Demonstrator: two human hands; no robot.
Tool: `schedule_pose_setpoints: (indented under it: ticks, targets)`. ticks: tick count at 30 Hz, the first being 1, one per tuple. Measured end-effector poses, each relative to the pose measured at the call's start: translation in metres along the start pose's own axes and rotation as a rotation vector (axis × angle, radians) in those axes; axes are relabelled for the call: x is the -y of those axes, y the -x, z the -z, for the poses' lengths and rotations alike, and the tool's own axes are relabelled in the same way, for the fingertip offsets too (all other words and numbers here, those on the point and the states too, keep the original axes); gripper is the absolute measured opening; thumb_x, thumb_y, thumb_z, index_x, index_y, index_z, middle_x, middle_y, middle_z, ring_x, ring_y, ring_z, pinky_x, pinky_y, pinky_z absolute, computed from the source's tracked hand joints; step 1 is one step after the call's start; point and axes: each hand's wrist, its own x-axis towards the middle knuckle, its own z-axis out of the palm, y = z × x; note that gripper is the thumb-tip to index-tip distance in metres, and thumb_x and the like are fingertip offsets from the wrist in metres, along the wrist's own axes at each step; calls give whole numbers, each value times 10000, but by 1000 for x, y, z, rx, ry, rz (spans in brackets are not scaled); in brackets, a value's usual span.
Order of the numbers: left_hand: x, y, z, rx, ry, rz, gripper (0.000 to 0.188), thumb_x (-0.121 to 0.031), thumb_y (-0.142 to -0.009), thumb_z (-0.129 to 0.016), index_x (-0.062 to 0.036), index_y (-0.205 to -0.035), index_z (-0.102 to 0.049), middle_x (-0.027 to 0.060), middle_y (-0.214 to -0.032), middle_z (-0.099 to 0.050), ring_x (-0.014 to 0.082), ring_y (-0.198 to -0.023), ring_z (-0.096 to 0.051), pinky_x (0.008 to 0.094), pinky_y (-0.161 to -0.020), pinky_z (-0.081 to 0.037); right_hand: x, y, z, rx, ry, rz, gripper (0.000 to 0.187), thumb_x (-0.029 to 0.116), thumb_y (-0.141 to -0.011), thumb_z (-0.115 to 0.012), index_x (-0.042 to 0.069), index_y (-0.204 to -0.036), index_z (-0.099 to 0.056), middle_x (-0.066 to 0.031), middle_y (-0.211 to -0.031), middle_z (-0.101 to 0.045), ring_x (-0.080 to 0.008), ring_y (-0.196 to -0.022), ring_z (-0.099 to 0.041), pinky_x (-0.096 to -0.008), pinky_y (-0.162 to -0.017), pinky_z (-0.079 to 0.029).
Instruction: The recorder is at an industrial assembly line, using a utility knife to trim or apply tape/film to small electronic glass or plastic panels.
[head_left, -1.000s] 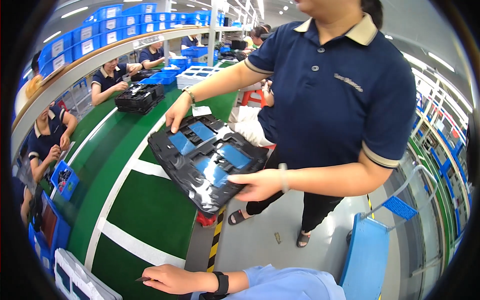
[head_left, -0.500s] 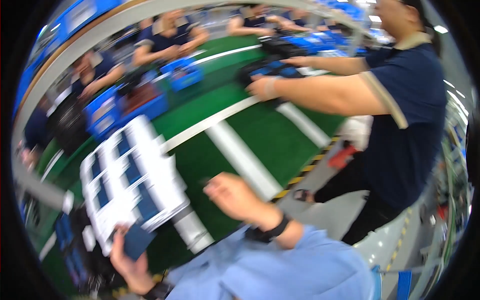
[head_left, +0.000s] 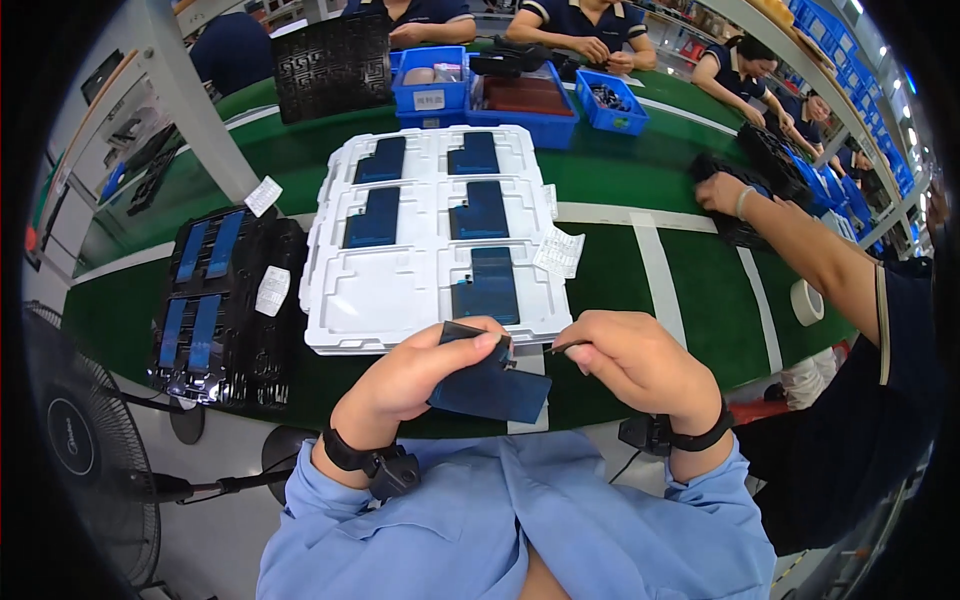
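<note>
My left hand pinches a dark blue, notched flat panel between thumb and fingers, tilted above the belt's near edge. To its right, my right hand is closed in a pinch on a thin dark piece, too small to name, which points toward the panel without clearly touching it. Just beyond my hands lies a white molded tray. Several similar blue panels, such as a far-left panel and a near-right panel, lie in its pockets; the near-left pocket shows its bare white bottom.
At left, a black tray carries blue strips, near a fan. Behind stand a black tray and blue bins. A co-worker's arm reaches over the green belt at right, near a tape roll.
My view has swung from the right to face the white tray. Both hands have come together before me, the left still holding the blue panel. The earlier frame is blurred.
</note>
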Motion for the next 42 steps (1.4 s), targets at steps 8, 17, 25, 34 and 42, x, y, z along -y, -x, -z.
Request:
schedule_pose_setpoints:
  ticks: [8,17,25,34,42]
  targets:
    - [8,-8,-8,71,-298,-6,221,-251,-891,-479,-54,-925,-573,-22,-839,-537,66,-788,-454,205,-723,-358,6,-9,-3,198,274,64,378,362,-694,-687,66,-560,-493,-68,-470,-504,-246,-405,-497,-316,-383,-376]
    - [6,-3,-8,106,-334,39,222,-240,-861,-515,-35,-898,-590,-20,-797,-536,70,-750,-448,208,-686,-353,10,-10,-7,206,274,106,415,332,-663,-727,81,-523,-427,-41,-444,-443,-221,-377,-445,-299,-364,-321]
    - [6,-6,-9,138,-229,88,198,-200,-828,-536,-20,-888,-590,-4,-804,-550,78,-763,-469,217,-709,-362,9,-6,-4,234,302,91,401,368,-694,-690,78,-538,-461,-52,-455,-466,-227,-401,-479,-312,-377,-350]
    - [9,-6,-9,173,-190,114,213,-178,-804,-579,-1,-922,-587,2,-819,-563,76,-787,-483,210,-710,-375,15,-5,0,289,384,76,369,415,-747,-617,87,-595,-542,-63,-492,-517,-247,-448,-532,-330,-403,-398]
    - [14,-5,-16,0,-163,159,192,-112,-769,-599,22,-907,-596,38,-844,-595,94,-795,-514,206,-721,-382,8,3,-1,314,363,80,339,388,-810,-522,91,-680,-619,-96,-512,-539,-295,-502,-549,-366,-460,-422]
